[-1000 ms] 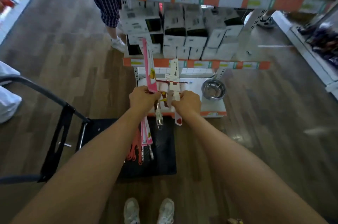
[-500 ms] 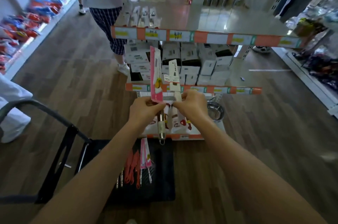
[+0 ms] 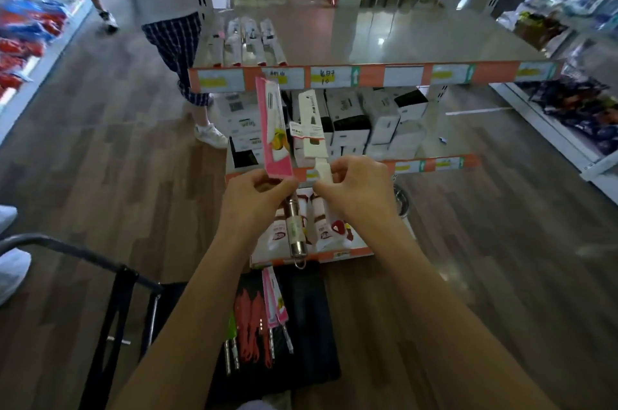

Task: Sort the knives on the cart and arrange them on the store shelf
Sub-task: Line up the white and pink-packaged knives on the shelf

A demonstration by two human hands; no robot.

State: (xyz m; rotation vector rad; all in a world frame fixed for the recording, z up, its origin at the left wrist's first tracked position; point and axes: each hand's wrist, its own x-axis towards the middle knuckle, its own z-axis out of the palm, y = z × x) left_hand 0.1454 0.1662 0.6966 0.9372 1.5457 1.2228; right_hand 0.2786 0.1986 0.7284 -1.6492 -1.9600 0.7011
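My left hand grips a knife in a pink card sleeve, blade end up, its steel handle hanging below my fingers. My right hand pinches a knife in a white sleeve by its white handle, also upright. Both are held side by side in front of the store shelf. Below, the black cart carries several more knives, red, pink and green. Several packaged knives lie on the left of the top shelf.
White and black boxes fill the middle shelf. The bottom shelf holds packets and a steel bowl. A person stands left of the shelf. The cart handle rises at my left. More racks line both sides.
Both hands have lifted the two sleeved knives up from the bottom shelf level to the middle shelf edge, and my view has tilted up to show the top shelf.
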